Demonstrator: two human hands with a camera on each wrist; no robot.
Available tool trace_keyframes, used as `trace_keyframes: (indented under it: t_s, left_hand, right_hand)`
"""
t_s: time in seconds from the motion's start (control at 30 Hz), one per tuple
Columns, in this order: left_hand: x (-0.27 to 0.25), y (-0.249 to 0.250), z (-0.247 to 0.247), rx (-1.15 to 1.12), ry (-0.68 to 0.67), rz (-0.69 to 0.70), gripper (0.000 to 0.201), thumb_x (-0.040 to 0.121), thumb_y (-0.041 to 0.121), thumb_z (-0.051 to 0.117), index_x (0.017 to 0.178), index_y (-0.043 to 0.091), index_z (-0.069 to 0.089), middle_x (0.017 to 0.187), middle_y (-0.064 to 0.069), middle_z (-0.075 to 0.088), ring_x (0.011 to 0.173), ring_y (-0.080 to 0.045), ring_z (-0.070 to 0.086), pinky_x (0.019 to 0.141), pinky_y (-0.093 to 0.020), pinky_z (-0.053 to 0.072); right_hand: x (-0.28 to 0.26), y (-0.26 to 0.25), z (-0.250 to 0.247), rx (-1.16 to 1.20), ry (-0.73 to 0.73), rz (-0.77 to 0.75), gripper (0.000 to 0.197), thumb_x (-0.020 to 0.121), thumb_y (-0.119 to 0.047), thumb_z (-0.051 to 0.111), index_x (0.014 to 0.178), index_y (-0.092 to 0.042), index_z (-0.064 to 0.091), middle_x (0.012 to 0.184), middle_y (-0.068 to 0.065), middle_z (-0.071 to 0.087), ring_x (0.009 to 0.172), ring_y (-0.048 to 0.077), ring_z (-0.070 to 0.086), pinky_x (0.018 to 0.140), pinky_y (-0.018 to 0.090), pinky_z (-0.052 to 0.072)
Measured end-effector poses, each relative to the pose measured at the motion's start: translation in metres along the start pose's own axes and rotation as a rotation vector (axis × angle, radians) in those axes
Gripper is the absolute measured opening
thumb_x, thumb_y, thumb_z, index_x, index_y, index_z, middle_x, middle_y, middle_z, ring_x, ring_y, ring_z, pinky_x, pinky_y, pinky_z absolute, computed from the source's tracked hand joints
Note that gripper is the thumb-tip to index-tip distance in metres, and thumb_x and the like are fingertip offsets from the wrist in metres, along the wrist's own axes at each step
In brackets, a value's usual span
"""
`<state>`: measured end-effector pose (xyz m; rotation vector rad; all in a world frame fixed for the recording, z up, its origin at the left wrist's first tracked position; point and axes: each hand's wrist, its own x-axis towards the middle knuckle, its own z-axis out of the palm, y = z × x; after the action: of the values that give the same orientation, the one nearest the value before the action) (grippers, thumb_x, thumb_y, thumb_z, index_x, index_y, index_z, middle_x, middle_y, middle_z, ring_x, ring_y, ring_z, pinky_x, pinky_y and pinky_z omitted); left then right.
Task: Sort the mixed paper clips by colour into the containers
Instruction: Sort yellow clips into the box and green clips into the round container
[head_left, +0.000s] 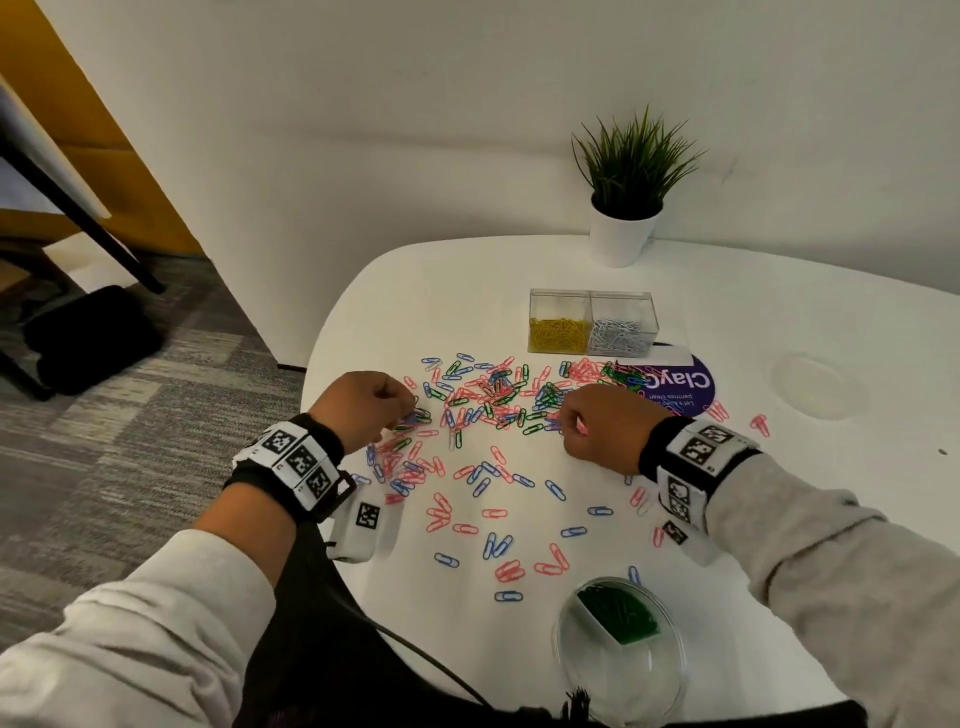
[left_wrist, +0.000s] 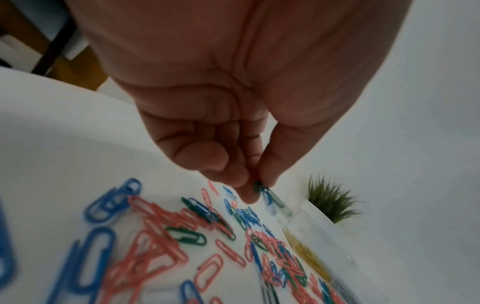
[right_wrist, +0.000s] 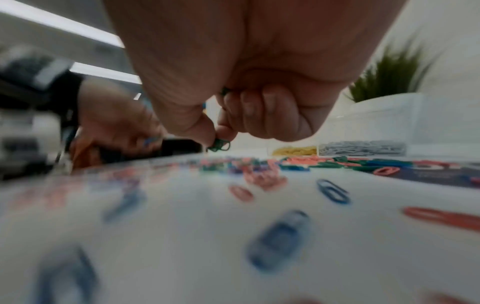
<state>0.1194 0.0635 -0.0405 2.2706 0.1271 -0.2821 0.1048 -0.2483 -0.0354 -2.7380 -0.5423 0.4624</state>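
Red, blue and green paper clips (head_left: 488, 405) lie scattered over the white table (head_left: 779, 332). My left hand (head_left: 363, 410) hovers at the pile's left edge; in the left wrist view its thumb and forefinger pinch a green clip (left_wrist: 259, 186). My right hand (head_left: 597, 421) is at the pile's right side, pinching green clips (right_wrist: 219, 144) between thumb and forefinger, other fingers curled. A clear twin box holds yellow clips (head_left: 558, 332) and silver clips (head_left: 621, 335). A round clear dish (head_left: 623, 649) near the front edge holds green clips (head_left: 621, 610).
A potted plant (head_left: 623, 208) stands at the back by the wall. A purple round sticker (head_left: 680, 387) lies right of the pile, partly under clips. A clear lid (head_left: 815, 384) rests at the far right. The table's left edge drops to carpet.
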Motion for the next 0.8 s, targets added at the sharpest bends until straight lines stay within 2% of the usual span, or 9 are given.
trace_keyframes:
  t_s: [0.07,0.17,0.27,0.37,0.4,0.53,0.63,0.7,0.8]
  left_hand:
    - [-0.001,-0.002,0.0,-0.154,-0.043,-0.078,0.007,0.094,0.009,0.063,0.098,0.012,0.069,0.08,-0.004,0.072,0.062,-0.012,0.063,0.05,-0.022,0.051]
    - [-0.004,-0.005,0.002,-0.397,-0.092,-0.191,0.017,0.097,0.005,0.057,0.109,0.008,0.068,0.08,-0.01,0.071,0.059,-0.015,0.066,0.05,-0.022,0.053]
    - [-0.008,-0.002,0.002,-0.53,-0.139,-0.228,0.02,0.098,0.0,0.052,0.11,0.003,0.068,0.08,-0.013,0.072,0.066,-0.018,0.071,0.055,-0.025,0.059]
    - [-0.015,0.012,0.003,-0.678,-0.209,-0.219,0.022,0.098,-0.005,0.049,0.11,0.003,0.065,0.083,-0.017,0.068,0.069,-0.019,0.071,0.06,-0.025,0.059]
    - [-0.017,0.019,0.003,-0.706,-0.228,-0.207,0.023,0.097,-0.006,0.049,0.111,0.003,0.065,0.082,-0.016,0.067,0.068,-0.018,0.07,0.059,-0.024,0.059]
    - [-0.027,0.043,0.006,-0.654,-0.293,-0.16,0.022,0.095,-0.005,0.052,0.106,0.008,0.066,0.079,-0.008,0.067,0.068,-0.018,0.068,0.056,-0.024,0.059]
    - [-0.035,0.055,0.012,-0.535,-0.284,-0.15,0.019,0.094,-0.004,0.055,0.104,0.009,0.065,0.078,-0.01,0.065,0.07,-0.02,0.067,0.058,-0.026,0.057]
    - [-0.04,0.058,0.016,-0.446,-0.239,-0.14,0.019,0.092,-0.003,0.056,0.105,0.007,0.066,0.078,-0.013,0.066,0.072,-0.022,0.064,0.064,-0.029,0.055]
    - [-0.047,0.058,0.02,-0.286,-0.131,-0.074,0.02,0.09,-0.001,0.057,0.1,0.011,0.07,0.083,-0.013,0.069,0.077,-0.021,0.062,0.079,-0.034,0.056]
  right_hand:
    - [-0.013,-0.006,-0.011,0.168,0.122,0.007,0.012,0.092,-0.026,0.058,0.08,-0.028,0.056,0.078,-0.014,0.055,0.071,0.002,0.051,0.062,0.019,0.038]
    - [-0.047,-0.018,-0.026,0.344,0.21,-0.01,0.018,0.091,-0.022,0.061,0.074,-0.024,0.057,0.059,-0.014,0.047,0.052,0.002,0.041,0.052,0.014,0.034]
    - [-0.089,-0.022,-0.028,0.422,0.1,-0.014,0.011,0.091,-0.018,0.061,0.081,-0.022,0.061,0.059,-0.015,0.053,0.052,0.002,0.043,0.052,0.015,0.038]
    - [-0.122,-0.019,-0.016,0.337,-0.024,-0.015,0.012,0.091,-0.02,0.059,0.084,-0.029,0.059,0.072,-0.009,0.061,0.06,0.003,0.049,0.06,0.022,0.044]
    - [-0.131,-0.019,-0.011,0.291,-0.054,-0.019,0.011,0.092,-0.022,0.058,0.085,-0.03,0.058,0.076,-0.009,0.061,0.064,0.003,0.05,0.063,0.02,0.044]
    - [-0.153,-0.023,0.01,0.119,-0.106,-0.101,0.007,0.094,-0.026,0.052,0.091,-0.031,0.054,0.084,-0.015,0.054,0.076,0.001,0.049,0.067,0.014,0.038]
    - [-0.158,-0.031,0.02,0.032,-0.091,-0.164,0.011,0.096,-0.024,0.048,0.1,-0.025,0.058,0.094,-0.009,0.053,0.082,0.008,0.051,0.075,0.024,0.044]
    - [-0.159,-0.036,0.023,-0.034,-0.079,-0.185,0.018,0.097,-0.023,0.045,0.108,-0.022,0.059,0.1,-0.005,0.053,0.086,0.015,0.052,0.08,0.031,0.046]
    - [-0.162,-0.04,0.022,-0.06,-0.062,-0.189,0.029,0.099,-0.021,0.043,0.123,-0.025,0.059,0.111,-0.001,0.058,0.096,0.017,0.055,0.084,0.03,0.045]
